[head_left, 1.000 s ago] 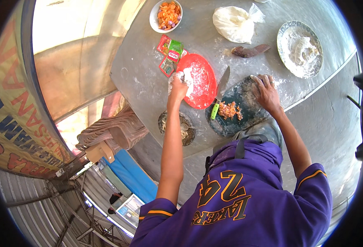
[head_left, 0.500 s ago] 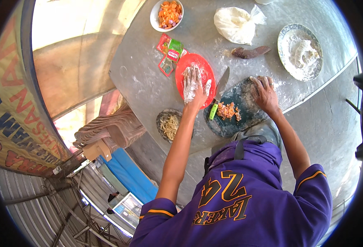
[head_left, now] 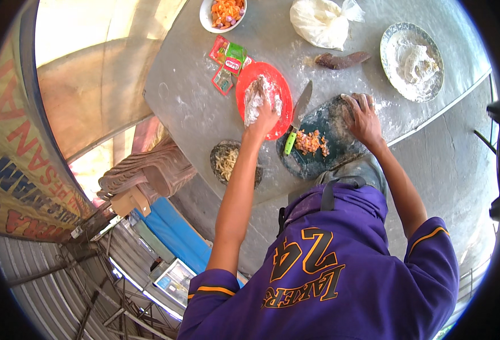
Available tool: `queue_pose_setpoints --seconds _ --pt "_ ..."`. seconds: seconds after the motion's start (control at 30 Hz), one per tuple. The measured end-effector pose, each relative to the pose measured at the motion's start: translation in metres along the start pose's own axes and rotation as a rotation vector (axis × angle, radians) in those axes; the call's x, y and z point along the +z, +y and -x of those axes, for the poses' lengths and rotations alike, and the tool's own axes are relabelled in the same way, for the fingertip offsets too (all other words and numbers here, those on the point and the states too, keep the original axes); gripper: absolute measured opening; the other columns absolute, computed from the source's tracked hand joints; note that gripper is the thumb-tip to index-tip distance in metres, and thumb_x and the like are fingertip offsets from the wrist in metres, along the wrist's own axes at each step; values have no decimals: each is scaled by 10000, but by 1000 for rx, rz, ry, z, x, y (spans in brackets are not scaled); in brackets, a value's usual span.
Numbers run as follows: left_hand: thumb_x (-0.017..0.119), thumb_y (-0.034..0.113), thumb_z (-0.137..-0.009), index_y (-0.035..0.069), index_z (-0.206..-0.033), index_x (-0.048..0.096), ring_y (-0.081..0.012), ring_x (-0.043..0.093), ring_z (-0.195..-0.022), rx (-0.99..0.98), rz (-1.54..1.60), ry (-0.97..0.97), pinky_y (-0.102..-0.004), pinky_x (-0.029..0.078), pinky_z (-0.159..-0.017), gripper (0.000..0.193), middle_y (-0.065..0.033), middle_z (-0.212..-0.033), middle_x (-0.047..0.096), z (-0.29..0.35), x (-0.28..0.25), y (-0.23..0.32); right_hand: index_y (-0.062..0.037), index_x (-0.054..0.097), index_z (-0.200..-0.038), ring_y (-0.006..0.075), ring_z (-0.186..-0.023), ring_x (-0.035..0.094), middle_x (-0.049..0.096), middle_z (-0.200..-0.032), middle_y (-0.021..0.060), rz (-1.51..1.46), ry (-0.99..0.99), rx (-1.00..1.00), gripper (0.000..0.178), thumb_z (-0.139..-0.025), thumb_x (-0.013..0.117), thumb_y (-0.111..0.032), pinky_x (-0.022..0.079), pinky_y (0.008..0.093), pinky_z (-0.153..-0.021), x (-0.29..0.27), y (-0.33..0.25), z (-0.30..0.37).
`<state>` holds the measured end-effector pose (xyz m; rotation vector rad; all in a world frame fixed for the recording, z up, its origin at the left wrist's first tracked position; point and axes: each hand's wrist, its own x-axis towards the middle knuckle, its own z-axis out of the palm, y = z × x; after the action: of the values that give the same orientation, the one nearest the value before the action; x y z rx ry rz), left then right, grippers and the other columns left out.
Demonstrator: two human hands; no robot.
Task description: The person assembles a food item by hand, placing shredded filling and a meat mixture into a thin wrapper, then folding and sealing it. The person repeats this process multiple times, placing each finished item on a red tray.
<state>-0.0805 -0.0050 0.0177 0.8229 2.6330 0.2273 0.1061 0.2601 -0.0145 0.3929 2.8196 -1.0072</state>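
Observation:
My left hand point(head_left: 263, 110), coated in white flour, is down in a red oval plate point(head_left: 284, 93) with flour on it. Its fingers are bent and closed in the flour; what they hold is hidden. My right hand point(head_left: 363, 116) rests on the far right part of a dark green cutting board point(head_left: 312, 122), fingers bent but apart, holding nothing. On the board lies a small heap of chopped orange-brown pieces point(head_left: 311, 143). A knife point(head_left: 296, 120) with a green handle lies across the board's left edge, between the plate and the heap.
A stone mortar point(head_left: 218, 164) with pale strips stands near my left forearm. Farther off are seasoning packets point(head_left: 227, 61), a white bowl point(head_left: 205, 18) of sliced carrots and shallots, a plastic bag point(head_left: 318, 24) of white powder, a dark elongated piece point(head_left: 343, 60), and a floury plate point(head_left: 390, 68).
My left hand has gone from lying flat with fingers stretched to bent and closed in the flour. My right hand stays on the board, its fingers a little more bent. The view has shifted slightly.

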Motion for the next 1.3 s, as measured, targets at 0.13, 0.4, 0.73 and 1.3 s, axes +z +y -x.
queue_pose_setpoints --seconds 0.13,0.4,0.73,1.3 --pt "619 163 -891 -30 -1505 252 -415 328 -1414 36 35 112 -466 248 -1198 741 -273 -1513 349 6 0 -10 -146 499 -1378 392 -1273 416 505 -1313 147 16 8 -28 541 -865 658 -213 346 475 -1124 2 2 1" --pt "602 33 -898 -15 -1409 417 -416 472 -1302 -162 172 240 -440 379 -1112 545 -267 -1394 493 23 17 -28 -154 491 -1384 397 -1296 402 500 -1319 142 9 0 -16 558 -859 668 -219 352 470 -1124 3 4 1" --pt "628 87 -895 -20 -1342 472 -398 599 -1130 -249 462 384 -419 479 -965 486 -257 -1229 601 13 1 -28 -167 495 -1381 393 -1297 400 500 -1316 138 9 12 -13 555 -857 671 -216 353 466 -1123 2 2 1" --pt "671 -32 -873 -39 -1301 523 -151 645 -994 -503 1268 247 -285 539 -812 453 -90 -1112 668 3 -33 -30 -158 527 -1356 381 -1263 425 518 -1292 139 32 32 2 517 -859 662 -201 374 454 -1097 2 0 0"
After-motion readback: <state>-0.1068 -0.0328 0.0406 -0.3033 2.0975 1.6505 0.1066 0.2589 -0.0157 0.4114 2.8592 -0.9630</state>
